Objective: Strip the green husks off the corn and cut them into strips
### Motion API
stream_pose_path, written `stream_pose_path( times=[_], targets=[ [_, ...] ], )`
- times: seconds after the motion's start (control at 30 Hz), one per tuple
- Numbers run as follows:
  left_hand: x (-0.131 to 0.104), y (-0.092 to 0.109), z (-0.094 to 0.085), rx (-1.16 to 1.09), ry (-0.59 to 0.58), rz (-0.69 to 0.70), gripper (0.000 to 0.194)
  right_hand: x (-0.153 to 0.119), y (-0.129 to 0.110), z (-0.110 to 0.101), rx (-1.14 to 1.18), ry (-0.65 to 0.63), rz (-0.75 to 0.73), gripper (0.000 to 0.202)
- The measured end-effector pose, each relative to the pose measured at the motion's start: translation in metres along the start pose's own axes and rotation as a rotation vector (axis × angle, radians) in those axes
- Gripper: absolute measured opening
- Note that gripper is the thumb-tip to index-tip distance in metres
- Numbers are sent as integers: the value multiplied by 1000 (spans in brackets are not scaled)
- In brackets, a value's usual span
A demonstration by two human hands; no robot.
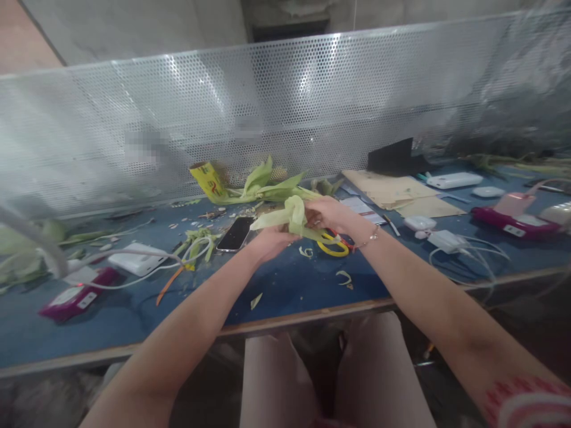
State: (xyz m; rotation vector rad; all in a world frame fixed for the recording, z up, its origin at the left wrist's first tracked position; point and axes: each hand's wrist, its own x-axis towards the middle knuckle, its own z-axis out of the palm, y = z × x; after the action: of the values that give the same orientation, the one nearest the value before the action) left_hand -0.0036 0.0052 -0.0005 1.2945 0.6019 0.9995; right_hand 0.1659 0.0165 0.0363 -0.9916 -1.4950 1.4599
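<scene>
Pale green husk leaves (295, 217), folded into a loop, are between my two hands above the blue table. My left hand (273, 242) is closed on them from below left. From the right, my right hand (328, 214) grips the same leaves, its fingertips partly hidden behind them. Yellow-handled scissors (333, 246) lie under my right wrist. Just left of my left hand rests a black phone (235, 233). Behind the hands lies a heap of green husk leaves (279, 189) beside a yellow packet (209, 180).
The blue table (307, 291) ends at a wooden front edge. A perforated metal screen (285, 101) stands behind. Brown paper sheets (392, 190), white chargers with cables (448, 242) and a magenta device (515, 223) lie right; another magenta device (78, 297) lies left.
</scene>
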Motion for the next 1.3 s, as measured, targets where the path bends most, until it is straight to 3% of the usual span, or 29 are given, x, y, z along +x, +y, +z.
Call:
stream_pose_path(
  times=[0.1,0.23,0.47,0.63,0.77,1.03,1.13,1.3],
  targets=[
    [0,0,1,37,-27,-6,60,3,3,2,19,-6,41,14],
    [-2,3,4,41,-21,-13,58,6,7,6,45,18,38,12],
    [-1,5,7,-12,63,16,68,6,8,9,129,112,-86,6],
    [5,2,4,-26,218,0,48,9,11,7,114,253,-216,12],
    [8,0,4,-58,359,-56,38,12,14,5,75,284,-255,16],
    [6,2,3,-23,346,-44,37,11,15,12,110,285,-281,11],
    [6,0,1,4,305,-68,40,13,16,11,10,338,-307,11],
    [4,0,1,45,203,-109,40,17,22,3,-515,530,-612,8]
  ],
)
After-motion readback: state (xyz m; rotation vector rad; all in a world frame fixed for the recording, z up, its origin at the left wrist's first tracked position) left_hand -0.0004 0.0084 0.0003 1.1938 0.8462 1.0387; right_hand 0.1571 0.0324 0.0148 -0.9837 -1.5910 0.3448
